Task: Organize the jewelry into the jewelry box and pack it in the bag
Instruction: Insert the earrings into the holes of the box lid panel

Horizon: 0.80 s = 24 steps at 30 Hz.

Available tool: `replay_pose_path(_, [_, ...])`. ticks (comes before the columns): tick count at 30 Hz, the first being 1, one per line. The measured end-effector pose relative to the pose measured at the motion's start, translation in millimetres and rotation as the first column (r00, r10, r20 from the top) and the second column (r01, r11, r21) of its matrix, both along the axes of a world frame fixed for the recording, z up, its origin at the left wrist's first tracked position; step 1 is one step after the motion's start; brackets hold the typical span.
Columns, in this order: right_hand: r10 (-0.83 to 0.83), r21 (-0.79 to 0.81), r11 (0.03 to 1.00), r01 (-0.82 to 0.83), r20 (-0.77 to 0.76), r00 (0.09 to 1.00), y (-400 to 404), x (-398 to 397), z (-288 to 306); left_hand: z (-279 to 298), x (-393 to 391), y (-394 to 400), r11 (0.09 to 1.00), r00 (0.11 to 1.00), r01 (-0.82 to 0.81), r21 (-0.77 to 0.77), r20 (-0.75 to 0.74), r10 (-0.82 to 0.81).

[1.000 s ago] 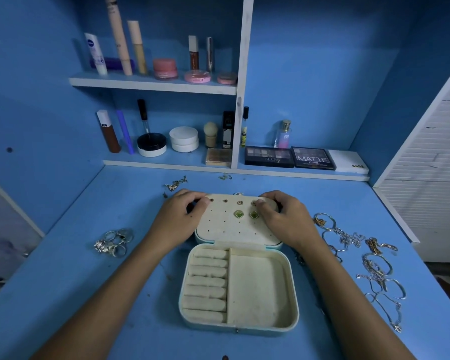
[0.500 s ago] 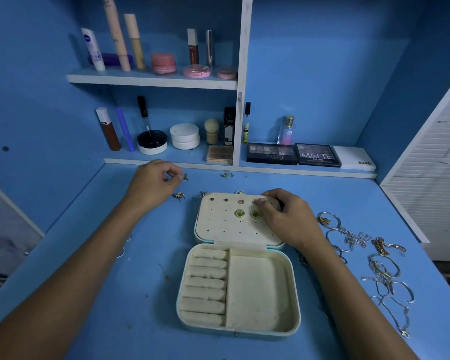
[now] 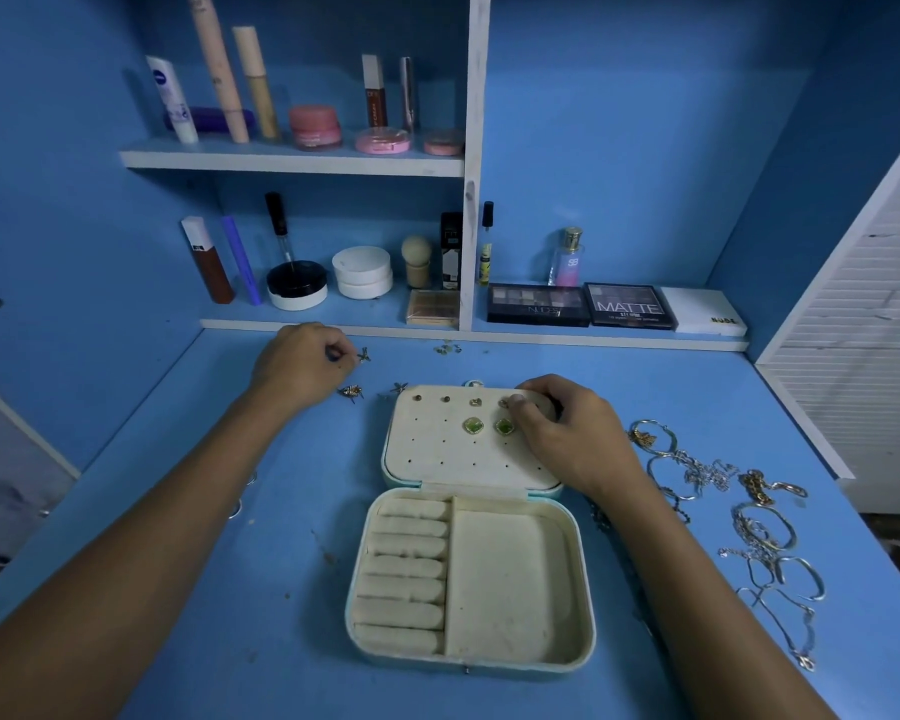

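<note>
Our left hand [image 3: 302, 363] pinches a small gold earring [image 3: 363, 354] between fingertips at the far edge of the blue desk [image 3: 178, 511], having left the box lid, where it rested a second ago, and reached out to the loose studs half a second back. Our right hand [image 3: 562, 433] stays curled over the far right corner of the lid, holding it steady, with its fingertips by the top row of studs. That shift tells us the earring stage is still under way: another piece is being fetched for the perforated panel. The cream, pale-teal-edged jewelry box [image 3: 471, 579] lies open in the middle of the desk, its lid panel [image 3: 437, 449] flat beyond the tray. The panel carries two green square-cut earrings [image 3: 474, 426] and a few small studs in the top row; the ring rolls and the open compartment look bare. Two more small gold earrings [image 3: 352, 392] lie just left of the lid, another little cluster [image 3: 445, 348] near the shelf edge. A tangle of silver and gold bracelets and chains [image 3: 749, 511] waits to the right. No bag is in view.
</note>
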State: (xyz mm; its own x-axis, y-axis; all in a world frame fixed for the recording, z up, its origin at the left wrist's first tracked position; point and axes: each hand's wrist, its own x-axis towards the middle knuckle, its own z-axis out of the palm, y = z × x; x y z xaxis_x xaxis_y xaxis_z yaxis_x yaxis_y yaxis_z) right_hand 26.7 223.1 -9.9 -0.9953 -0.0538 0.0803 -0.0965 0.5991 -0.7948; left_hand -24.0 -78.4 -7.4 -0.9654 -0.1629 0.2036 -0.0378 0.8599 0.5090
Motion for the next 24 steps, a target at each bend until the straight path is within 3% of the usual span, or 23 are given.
replay_pose_path(5, [0.0, -0.006, 1.0, 0.0, -0.006, 1.0, 0.6, -0.4, -1.1, 3.5, -0.1, 1.6, 0.998, 0.999, -0.05, 0.039, -0.011, 0.05])
replay_pose_path(9, [0.003, -0.005, 1.0, -0.003, -0.004, 1.0, 0.5, -0.4, -1.1, 6.8, -0.7, 5.6, 0.986, 0.995, -0.054, 0.16, -0.075, 0.067])
replay_pose_path(14, [0.008, 0.001, 1.0, -0.008, -0.006, 1.0, 1.0, -0.8, -2.3, 14.3, 2.6, 13.4, 0.986, 0.983, 0.002, 0.169, -0.179, 0.029])
replay_pose_path(24, [0.007, 0.013, 1.0, -0.007, -0.015, 1.0, 1.0, -0.9, -1.9, 25.0, 50.0, 50.8, 0.952, 0.962, 0.184, 0.245, -0.242, -0.124])
